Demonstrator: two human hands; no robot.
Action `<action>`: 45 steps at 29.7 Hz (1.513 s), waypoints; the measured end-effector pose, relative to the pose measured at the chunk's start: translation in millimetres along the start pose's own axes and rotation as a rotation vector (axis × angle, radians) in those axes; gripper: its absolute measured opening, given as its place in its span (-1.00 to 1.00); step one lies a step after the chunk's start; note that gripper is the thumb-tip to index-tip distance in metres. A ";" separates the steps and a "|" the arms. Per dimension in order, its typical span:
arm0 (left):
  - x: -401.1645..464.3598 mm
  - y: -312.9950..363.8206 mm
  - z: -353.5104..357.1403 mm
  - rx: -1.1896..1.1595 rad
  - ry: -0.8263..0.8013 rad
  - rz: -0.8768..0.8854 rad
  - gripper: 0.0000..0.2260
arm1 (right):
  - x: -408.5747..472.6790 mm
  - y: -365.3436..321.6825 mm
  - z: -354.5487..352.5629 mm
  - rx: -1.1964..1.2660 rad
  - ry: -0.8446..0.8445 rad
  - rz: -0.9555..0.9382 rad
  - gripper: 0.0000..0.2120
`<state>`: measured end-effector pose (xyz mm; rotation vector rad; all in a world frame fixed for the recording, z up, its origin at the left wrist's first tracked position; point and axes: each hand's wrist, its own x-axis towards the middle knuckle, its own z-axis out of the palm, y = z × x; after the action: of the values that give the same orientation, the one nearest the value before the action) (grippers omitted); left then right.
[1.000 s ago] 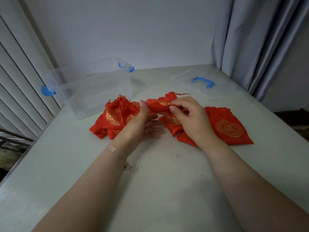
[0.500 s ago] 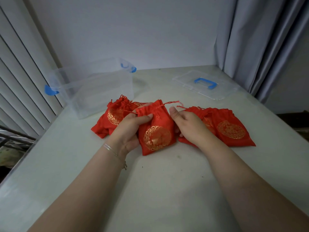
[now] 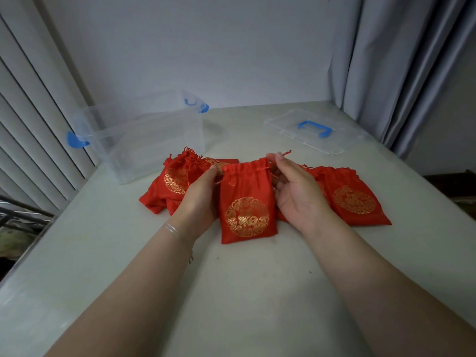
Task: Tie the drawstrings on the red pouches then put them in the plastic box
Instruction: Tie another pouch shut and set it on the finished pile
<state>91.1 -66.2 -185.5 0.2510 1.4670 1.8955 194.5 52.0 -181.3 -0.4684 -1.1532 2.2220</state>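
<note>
Both hands hold one red pouch — left hand its side, right hand pinching its drawstring.

Dim, bluish indoor light. Soft shadows lie under the forearms on the bench. Wide-angle lens bends the edges; focus is slightly soft throughout, without glare.

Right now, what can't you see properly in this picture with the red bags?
Head view, the only one:
- How many bags are in the left pile: they overlap, and the left hand covers part.
- Whether the middle bag is tied: its string runs behind the right hand's fingertips.
- The bags on the right: the right hand hides their near side.
- The box's floor: too hazy through the clear wall to tell.
</note>
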 end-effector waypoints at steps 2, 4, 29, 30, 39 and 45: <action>1.9 -1.4 -3.9 0.192 0.029 0.096 -0.55 | 1.4 -1.3 -1.7 0.089 0.045 -0.046 -0.84; 1.7 -1.9 -8.5 0.443 0.052 0.199 -0.46 | 3.1 -2.2 -5.2 0.141 0.083 -0.097 -0.84; -14.6 18.3 -3.4 -0.025 -0.251 0.465 -0.51 | -22.6 -34.7 4.3 -0.280 0.176 -0.618 -0.79; -14.7 19.5 -4.0 -0.024 -0.244 0.437 -0.52 | -22.2 -34.2 4.9 -0.263 0.181 -0.593 -0.79; 12.3 -16.4 -8.7 0.176 0.036 0.243 -0.51 | 11.6 3.8 -14.6 -0.507 0.238 -0.055 -0.76; 3.9 -8.9 -7.4 0.297 -0.044 0.539 -0.75 | 18.7 14.1 -19.9 -1.011 0.188 -0.335 -0.72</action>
<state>87.9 -68.5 -197.1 0.8988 1.7742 2.0451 186.3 69.9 -204.9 -0.7752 -2.0175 1.1572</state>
